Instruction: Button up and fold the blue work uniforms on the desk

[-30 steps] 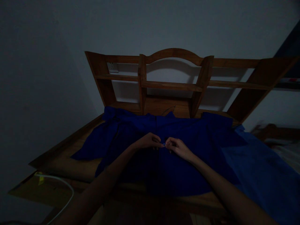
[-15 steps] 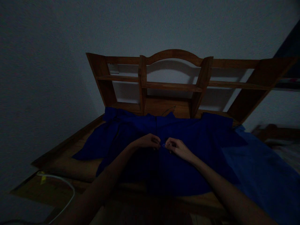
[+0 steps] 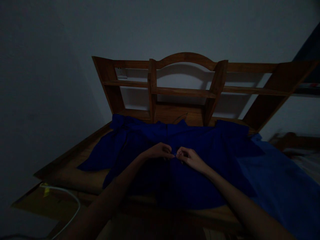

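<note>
A dark blue shirt (image 3: 200, 180) lies spread over the wooden desk, its front seam running down the middle. My left hand (image 3: 160, 150) is closed in a pinch at the seam, thumb tip against a small pale, round button (image 3: 175, 155). From the other side my right hand (image 3: 189, 157) pinches the shirt at that same button with thumb and forefinger. The fingertips of both hands nearly meet there. Dim light hides how the cloth sits between them.
A wooden shelf unit (image 3: 183, 91) stands along the desk's back edge against the wall. Lighter blue cloth (image 3: 277, 183) hangs at the right. A white cable (image 3: 75, 197) with a yellow tag (image 3: 46, 190) curves past the left front corner of the desktop (image 3: 72, 175).
My left thumb has moved slightly right, onto the button and partly covering it. My right hand stays where it was, and the shirt lies the same.
</note>
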Demonstrator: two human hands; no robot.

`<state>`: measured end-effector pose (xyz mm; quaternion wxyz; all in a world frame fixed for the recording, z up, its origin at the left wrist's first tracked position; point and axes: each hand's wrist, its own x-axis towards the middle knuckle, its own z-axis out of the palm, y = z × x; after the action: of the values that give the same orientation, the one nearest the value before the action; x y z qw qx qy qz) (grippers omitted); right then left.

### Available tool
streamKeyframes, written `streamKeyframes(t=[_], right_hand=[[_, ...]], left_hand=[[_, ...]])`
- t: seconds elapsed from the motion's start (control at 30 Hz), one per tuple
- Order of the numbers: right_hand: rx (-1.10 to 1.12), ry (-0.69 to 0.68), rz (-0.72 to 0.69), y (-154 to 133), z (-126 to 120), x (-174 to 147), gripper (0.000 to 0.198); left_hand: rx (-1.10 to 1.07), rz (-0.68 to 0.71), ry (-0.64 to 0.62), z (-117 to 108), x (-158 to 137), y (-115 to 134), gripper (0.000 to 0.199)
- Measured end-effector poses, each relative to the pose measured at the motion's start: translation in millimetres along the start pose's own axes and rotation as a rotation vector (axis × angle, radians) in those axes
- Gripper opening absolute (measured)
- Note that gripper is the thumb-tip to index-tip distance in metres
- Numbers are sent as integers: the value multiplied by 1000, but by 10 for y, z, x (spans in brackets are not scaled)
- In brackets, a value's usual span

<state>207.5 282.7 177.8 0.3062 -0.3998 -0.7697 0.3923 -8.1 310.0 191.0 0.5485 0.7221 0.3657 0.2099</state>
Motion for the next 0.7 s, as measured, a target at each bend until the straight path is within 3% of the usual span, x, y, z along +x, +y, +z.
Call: streamKeyframes(t=[0.43, 0.7], right_hand=[[16, 1, -12, 6, -2, 2, 19], [7, 9, -16, 14, 5, 1, 17]], left_hand=[[-39, 56, -88, -77, 65, -165, 25], [-21, 36, -84, -67, 40, -107, 31]])
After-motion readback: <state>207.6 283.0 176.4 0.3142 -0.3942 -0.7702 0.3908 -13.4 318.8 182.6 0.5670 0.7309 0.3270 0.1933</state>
